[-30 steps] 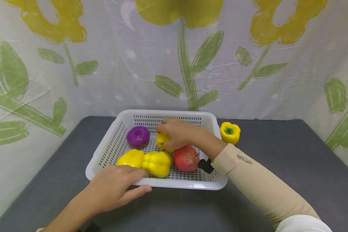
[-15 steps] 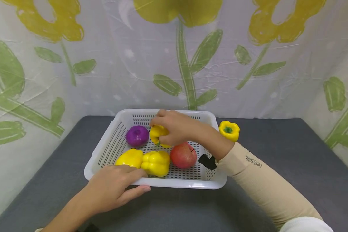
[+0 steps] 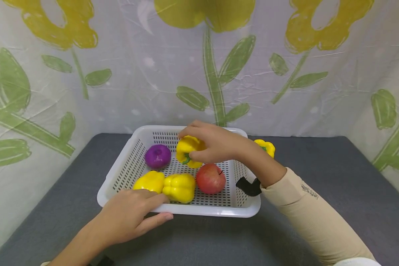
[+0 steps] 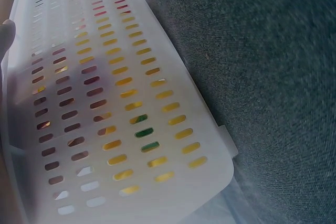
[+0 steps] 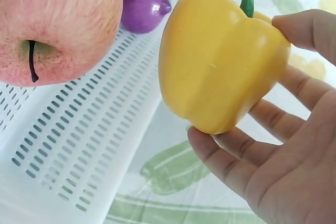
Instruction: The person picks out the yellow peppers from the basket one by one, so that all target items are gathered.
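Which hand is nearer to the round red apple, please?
Right: the right hand holds a yellow bell pepper just beyond the apple; the left hand is at the near rim of the white plastic basket, farther left.

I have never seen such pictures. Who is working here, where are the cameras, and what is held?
No machine is working: these are a person's bare hands. The wide picture comes from a camera on the head; the other two from cameras on the wrists. On the gray table stands a white basket. Inside lie a purple vegetable, an apple and two yellow peppers; a third pepper is outside, on the right. The right hand holds a fourth pepper. The left hand holds the basket at its near side.
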The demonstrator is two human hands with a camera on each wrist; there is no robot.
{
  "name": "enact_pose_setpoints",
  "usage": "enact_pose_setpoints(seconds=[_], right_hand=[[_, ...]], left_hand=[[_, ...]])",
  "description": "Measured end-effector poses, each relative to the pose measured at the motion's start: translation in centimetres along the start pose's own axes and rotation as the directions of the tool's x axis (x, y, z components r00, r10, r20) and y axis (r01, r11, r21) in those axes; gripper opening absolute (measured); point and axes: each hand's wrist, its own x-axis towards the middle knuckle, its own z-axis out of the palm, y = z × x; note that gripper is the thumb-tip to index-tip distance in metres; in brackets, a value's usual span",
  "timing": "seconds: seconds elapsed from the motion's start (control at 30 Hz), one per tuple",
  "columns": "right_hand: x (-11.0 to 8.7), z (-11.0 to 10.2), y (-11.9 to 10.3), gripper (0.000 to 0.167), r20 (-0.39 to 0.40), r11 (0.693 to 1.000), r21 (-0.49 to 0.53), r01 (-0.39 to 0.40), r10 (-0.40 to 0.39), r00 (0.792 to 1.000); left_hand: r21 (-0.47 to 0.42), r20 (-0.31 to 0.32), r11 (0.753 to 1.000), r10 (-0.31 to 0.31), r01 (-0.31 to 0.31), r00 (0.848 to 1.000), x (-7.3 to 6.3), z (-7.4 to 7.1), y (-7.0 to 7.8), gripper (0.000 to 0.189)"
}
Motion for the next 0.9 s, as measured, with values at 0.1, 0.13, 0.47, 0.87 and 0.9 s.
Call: enact_pose_setpoints(seconds=[0.1, 0.13, 0.47, 0.87, 0.9], right_hand=[[-0.5, -0.1, -0.1, 0.045, -0.023, 1.0, 0.014, 0.022, -0.021, 1.0], [-0.7, -0.1, -0.1, 0.044, -0.032, 0.999, 0.02, 0.028, -0.028, 0.999], [-2.8, -0.4, -0.5, 0.044, -0.124, 0.994, 0.057, 0.094, -0.086, 0.988], [-5.4, -1.3, -1.3, 0.042, -0.193, 0.988, 0.052, 0.149, -0.136, 0.972], [-5.6, -1.4, -1.4, 0.042, -0.2, 0.987, 0.05, 0.153, -0.14, 0.97]], left_hand=[[0.004, -0.009, 1.0, 0.002, -0.002, 1.0, 0.0, 0.0, 0.0, 0.026], [0.005, -0.012, 1.0, 0.004, -0.004, 1.0, 0.0, 0.0, 0.0, 0.025], [-0.001, 0.002, 1.0, -0.006, 0.006, 1.0, 0.0, 0.0, 0.0, 0.027], [0.011, -0.002, 1.0, -0.01, 0.01, 1.0, -0.1, 0.0, 0.0, 0.027], [0.014, 0.0, 1.0, -0.012, 0.012, 1.0, -0.1, 0.0, 0.0, 0.027]])
